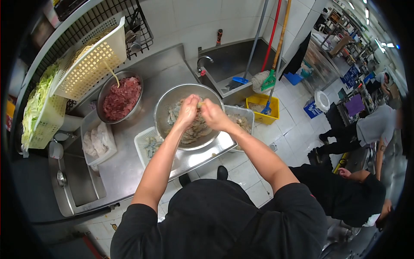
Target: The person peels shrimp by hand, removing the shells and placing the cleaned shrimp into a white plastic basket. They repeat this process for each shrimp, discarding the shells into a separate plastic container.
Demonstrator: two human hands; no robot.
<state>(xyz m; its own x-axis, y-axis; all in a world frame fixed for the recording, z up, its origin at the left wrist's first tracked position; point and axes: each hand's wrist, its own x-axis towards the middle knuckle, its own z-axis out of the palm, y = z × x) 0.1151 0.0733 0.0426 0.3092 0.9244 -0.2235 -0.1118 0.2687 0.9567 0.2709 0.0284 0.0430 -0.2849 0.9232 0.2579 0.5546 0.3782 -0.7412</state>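
My left hand (188, 111) and my right hand (214, 115) meet above a large steel bowl (217, 96) of raw, grey-brown shrimp (195, 134). Fingers of both hands are pinched around one small yellowish-grey shrimp (199, 105), which they mostly hide. To the bowl's left, partly under its rim, a white perforated basket (141, 142) holds greyish shrimp. A whitish tub (249, 113) on the right side holds brownish pieces that look like shells.
Behind on the left stand a steel bowl of red minced meat (122, 100) and a white tub of pale meat (98, 143). Perforated baskets (92, 64) sit on a rack above. Mops lean at the sink (230, 52) beside a yellow bucket (263, 113). Other people (345, 194) work at right.
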